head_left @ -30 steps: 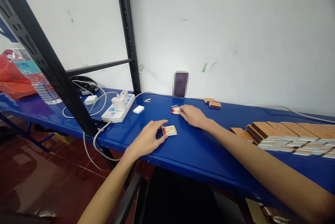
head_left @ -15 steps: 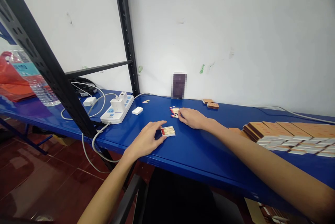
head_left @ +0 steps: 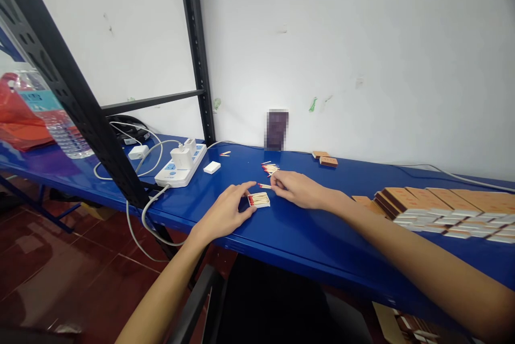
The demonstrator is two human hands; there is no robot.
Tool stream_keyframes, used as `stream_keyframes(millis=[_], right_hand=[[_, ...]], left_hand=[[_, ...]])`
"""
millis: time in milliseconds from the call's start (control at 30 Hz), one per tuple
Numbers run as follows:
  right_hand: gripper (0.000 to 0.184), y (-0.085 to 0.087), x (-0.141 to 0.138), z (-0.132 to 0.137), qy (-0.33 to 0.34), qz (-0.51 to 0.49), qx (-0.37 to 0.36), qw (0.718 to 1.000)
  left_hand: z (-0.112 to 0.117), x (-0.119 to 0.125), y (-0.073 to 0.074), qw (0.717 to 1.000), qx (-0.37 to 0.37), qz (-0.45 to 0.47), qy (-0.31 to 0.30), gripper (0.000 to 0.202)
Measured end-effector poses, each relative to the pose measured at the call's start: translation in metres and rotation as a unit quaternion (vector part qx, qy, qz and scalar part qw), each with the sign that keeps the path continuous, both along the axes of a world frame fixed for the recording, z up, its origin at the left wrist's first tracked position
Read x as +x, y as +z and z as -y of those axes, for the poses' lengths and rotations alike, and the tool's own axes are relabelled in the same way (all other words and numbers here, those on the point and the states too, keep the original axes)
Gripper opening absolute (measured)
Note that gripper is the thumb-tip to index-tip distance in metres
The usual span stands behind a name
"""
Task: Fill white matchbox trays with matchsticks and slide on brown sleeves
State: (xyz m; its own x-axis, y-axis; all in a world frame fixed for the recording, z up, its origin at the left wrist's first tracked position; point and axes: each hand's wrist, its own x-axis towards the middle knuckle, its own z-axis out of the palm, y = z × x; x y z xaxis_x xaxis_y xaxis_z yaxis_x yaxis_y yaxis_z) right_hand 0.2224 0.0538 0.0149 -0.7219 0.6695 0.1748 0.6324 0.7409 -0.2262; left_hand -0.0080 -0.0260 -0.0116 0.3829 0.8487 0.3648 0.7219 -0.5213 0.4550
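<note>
On the blue tabletop a small white matchbox tray (head_left: 263, 205) lies open side up, filled with red-headed matches (head_left: 257, 200). My left hand (head_left: 227, 210) curls about its left end, thumb at the near corner and index finger at the far one. Pinched between thumb and fingertips, a match (head_left: 264, 187) sticks out to the left from my right hand (head_left: 295, 189), its red head just above the tray. Behind that hand is a loose pile of matches (head_left: 269, 167). Whether my right fingers hold more than one match is hidden.
A white power strip (head_left: 177, 177) with plugs and cables stands left, beside a black shelf post (head_left: 132, 183). Nearby are a small white box (head_left: 212, 167) and a few stray matches (head_left: 225, 154). Stacked matchboxes (head_left: 434, 202) fill the right; two matchboxes (head_left: 328, 161) lie by the wall.
My right hand has come nearer from the match pile with a match in its fingertips, and the match now points at the tray. My left hand has stayed at the tray.
</note>
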Motion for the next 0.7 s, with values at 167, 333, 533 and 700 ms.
stream_keyframes(millis=[167,333,533,700], right_hand=[[0.013,0.002,-0.006,0.015,0.029,-0.022,-0.021,0.999],[0.014,0.0,-0.012,0.021,0.057,-0.024,-0.022,0.998],[0.015,-0.001,-0.012,0.022,0.059,-0.029,-0.03,0.997],[0.012,0.0,-0.01,0.015,0.046,-0.031,-0.025,0.998]], left_hand=[[0.0,0.0,0.0,1.0,-0.005,0.014,0.0,0.057],[0.001,0.0,0.0,1.0,-0.004,0.016,-0.005,0.056],[0.001,0.0,0.001,1.0,-0.008,0.013,-0.007,0.056],[0.001,0.0,0.0,1.0,-0.006,0.007,0.0,0.056]])
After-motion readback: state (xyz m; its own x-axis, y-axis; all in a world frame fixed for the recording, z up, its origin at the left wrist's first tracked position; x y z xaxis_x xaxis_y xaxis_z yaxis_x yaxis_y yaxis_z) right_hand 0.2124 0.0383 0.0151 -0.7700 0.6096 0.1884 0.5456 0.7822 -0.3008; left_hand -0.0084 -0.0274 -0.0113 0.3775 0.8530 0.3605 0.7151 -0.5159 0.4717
